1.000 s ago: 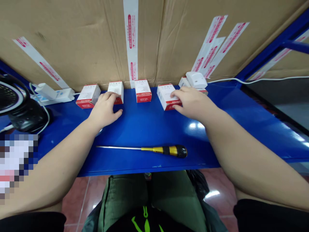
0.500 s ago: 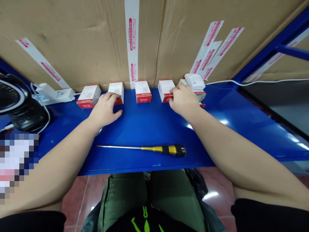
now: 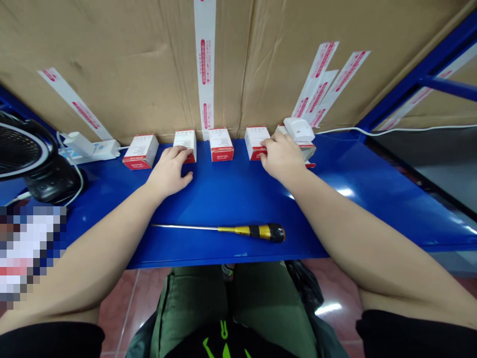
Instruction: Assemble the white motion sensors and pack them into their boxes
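Over at the blue table [image 3: 219,199], the right hand [image 3: 282,156] curls its fingers against the fourth box from the left [image 3: 257,143], which sits near the back edge. The left hand [image 3: 169,171] is loosely open, fingertips at the second box from the left [image 3: 185,141], also by the back edge. A screwdriver [image 3: 261,232] lies nearer the front edge, apart from both hands.
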Demonstrator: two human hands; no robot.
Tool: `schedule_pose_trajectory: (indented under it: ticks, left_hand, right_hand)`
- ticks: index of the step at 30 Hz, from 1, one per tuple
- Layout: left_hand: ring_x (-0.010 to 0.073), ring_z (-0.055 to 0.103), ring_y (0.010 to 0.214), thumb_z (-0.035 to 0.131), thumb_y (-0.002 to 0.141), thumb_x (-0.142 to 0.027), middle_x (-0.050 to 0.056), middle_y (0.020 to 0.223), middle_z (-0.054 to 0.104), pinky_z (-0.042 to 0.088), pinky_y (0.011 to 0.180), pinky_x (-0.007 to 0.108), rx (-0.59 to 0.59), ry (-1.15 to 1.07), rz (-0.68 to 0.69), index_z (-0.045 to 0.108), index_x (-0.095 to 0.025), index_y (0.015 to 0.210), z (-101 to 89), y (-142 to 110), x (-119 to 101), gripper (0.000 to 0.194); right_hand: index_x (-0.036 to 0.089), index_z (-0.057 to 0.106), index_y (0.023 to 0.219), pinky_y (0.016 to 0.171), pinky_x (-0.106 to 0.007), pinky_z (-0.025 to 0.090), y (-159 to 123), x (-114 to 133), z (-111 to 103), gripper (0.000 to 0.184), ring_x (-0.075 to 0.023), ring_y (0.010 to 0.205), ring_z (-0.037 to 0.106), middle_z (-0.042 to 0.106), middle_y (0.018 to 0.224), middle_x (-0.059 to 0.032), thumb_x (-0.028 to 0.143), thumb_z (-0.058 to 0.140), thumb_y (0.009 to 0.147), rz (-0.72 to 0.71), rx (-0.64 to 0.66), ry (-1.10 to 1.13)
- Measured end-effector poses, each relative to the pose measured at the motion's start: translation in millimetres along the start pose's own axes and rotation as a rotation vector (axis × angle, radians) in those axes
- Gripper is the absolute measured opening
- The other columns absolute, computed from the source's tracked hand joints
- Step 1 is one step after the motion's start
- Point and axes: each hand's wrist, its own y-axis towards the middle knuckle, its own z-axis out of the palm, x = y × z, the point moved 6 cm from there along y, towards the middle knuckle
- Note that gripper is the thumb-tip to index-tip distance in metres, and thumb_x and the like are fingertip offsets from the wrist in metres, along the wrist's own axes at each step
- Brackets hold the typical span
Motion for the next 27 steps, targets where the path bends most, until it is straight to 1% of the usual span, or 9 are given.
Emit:
schedule_pose_trajectory:
  ticks: [4, 7, 9, 11, 14, 16, 19, 23, 27]
  left_hand:
    - [0.0407, 0.051, 0.148, 0.062, 0.089, -0.034, 0.018, 0.157, 0.058, 0.040, 0.129, 0.061, 0.024, -0.009, -0.014, 0.057, -0.015, 0.154, -2.4, -0.1, -4.0, 0.068]
    - [0.0444, 0.048, 0.151, 0.059, 0.091, -0.039, 0.020, 0.157, 0.056, 0.041, 0.127, 0.066, -0.033, 0.046, -0.169, 0.058, -0.016, 0.152, -20.9, -2.3, 3.2, 0.065]
    - [0.0478, 0.044, 0.153, 0.061, 0.089, -0.043, 0.021, 0.158, 0.054, 0.041, 0.125, 0.068, -0.135, 0.103, -0.332, 0.061, -0.017, 0.147, -40.2, -6.4, 17.2, 0.063]
    - [0.0518, 0.041, 0.154, 0.064, 0.087, -0.047, 0.023, 0.158, 0.052, 0.041, 0.123, 0.071, -0.174, 0.136, -0.473, 0.061, -0.016, 0.146, -53.7, -10.5, 35.7, 0.067]
    - [0.0560, 0.051, 0.146, 0.066, 0.082, -0.053, 0.021, 0.153, 0.057, 0.046, 0.114, 0.074, -0.041, 0.095, -0.599, 0.061, -0.018, 0.145, -52.8, -12.1, 62.9, 0.073]
    - [0.0539, 0.057, 0.140, 0.066, 0.080, -0.051, 0.020, 0.147, 0.061, 0.046, 0.115, 0.072, -0.012, 0.090, -0.585, 0.065, -0.017, 0.138, -50.3, -9.9, 70.5, 0.067]
    - [0.0480, 0.058, 0.143, 0.061, 0.084, -0.045, 0.020, 0.146, 0.062, 0.041, 0.124, 0.065, -0.027, 0.113, -0.510, 0.067, -0.015, 0.131, -46.4, -6.0, 67.6, 0.055]
    - [0.0431, 0.056, 0.146, 0.055, 0.091, -0.041, 0.021, 0.143, 0.063, 0.039, 0.128, 0.059, -0.043, 0.133, -0.446, 0.067, -0.013, 0.130, -39.0, -3.3, 59.2, 0.049]
    - [0.0422, 0.058, 0.144, 0.055, 0.091, -0.041, 0.019, 0.144, 0.065, 0.041, 0.128, 0.059, -0.060, 0.136, -0.410, 0.068, -0.018, 0.134, -33.7, -0.7, 57.7, 0.050]
  right_hand:
    - [0.013, 0.079, 0.124, 0.111, -0.066, 0.046, -1.1, -3.2, -8.5, 0.038, -0.0467, 0.131, 0.056, 0.066, 0.131, -0.0232, 0.025, 0.058, 0.094, -0.041, 0.018, 0.017]
    - [0.016, 0.077, 0.125, 0.111, -0.064, 0.043, -0.2, -23.4, -33.2, 0.038, -0.0458, 0.129, 0.056, 0.065, 0.131, -0.0219, 0.031, 0.058, 0.096, -0.034, -0.086, 0.077]
    - [0.015, 0.076, 0.126, 0.111, -0.062, 0.042, 0.4, -49.7, -51.3, 0.038, -0.0451, 0.127, 0.056, 0.063, 0.132, -0.0240, 0.030, 0.058, 0.096, 0.071, -0.191, 0.123]
    - [0.013, 0.073, 0.128, 0.110, -0.060, 0.041, 0.8, -77.3, -60.2, 0.039, -0.0454, 0.126, 0.056, 0.061, 0.133, -0.0270, 0.028, 0.061, 0.095, 0.184, -0.234, 0.156]
    - [0.014, 0.069, 0.135, 0.106, -0.057, 0.044, 3.4, -105.1, -53.7, 0.044, -0.0455, 0.126, 0.056, 0.060, 0.131, -0.0278, 0.029, 0.066, 0.093, 0.258, -0.176, 0.195]
    - [0.016, 0.067, 0.137, 0.105, -0.055, 0.047, 5.8, -113.9, -41.9, 0.048, -0.0427, 0.125, 0.057, 0.062, 0.127, -0.0251, 0.032, 0.069, 0.092, 0.279, -0.119, 0.244]
    - [0.019, 0.065, 0.140, 0.102, -0.055, 0.051, 9.3, -117.3, -24.4, 0.055, -0.0407, 0.121, 0.061, 0.065, 0.124, -0.0211, 0.039, 0.073, 0.089, 0.292, -0.083, 0.289]
    - [0.019, 0.062, 0.143, 0.095, -0.058, 0.055, 12.5, -116.5, -8.7, 0.067, -0.0437, 0.120, 0.064, 0.066, 0.128, -0.0216, 0.049, 0.076, 0.085, 0.277, -0.119, 0.272]
    - [0.017, 0.059, 0.146, 0.095, -0.062, 0.054, 14.5, -117.5, -2.7, 0.075, -0.0468, 0.117, 0.066, 0.069, 0.128, -0.0228, 0.043, 0.079, 0.080, 0.302, -0.138, 0.230]
